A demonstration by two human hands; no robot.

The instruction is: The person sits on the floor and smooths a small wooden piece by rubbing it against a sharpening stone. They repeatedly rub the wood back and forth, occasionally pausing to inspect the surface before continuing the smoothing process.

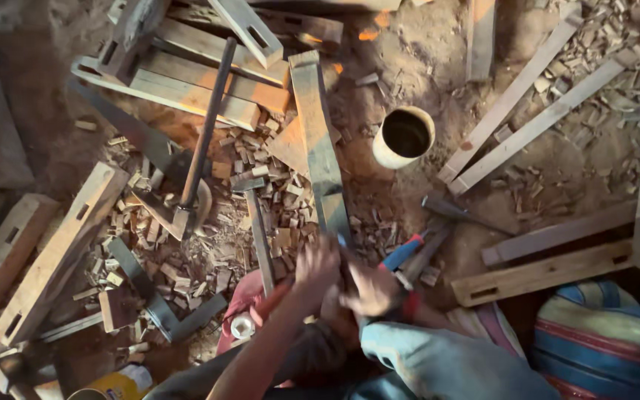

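Timber, long axis: the grey wooden plank runs from your hands straight away up the frame, its near end meeting them
Left hand: your fingers curl at the plank's near end; whether they clamp it you cannot tell
Right hand: fingers bunched just beside the left, grip blurred, equally near the plank
Surroundings: hammer lies left among wood chips; round tin stands right of the plank

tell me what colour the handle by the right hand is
Blue handle with a red tip, best seen in the head view.
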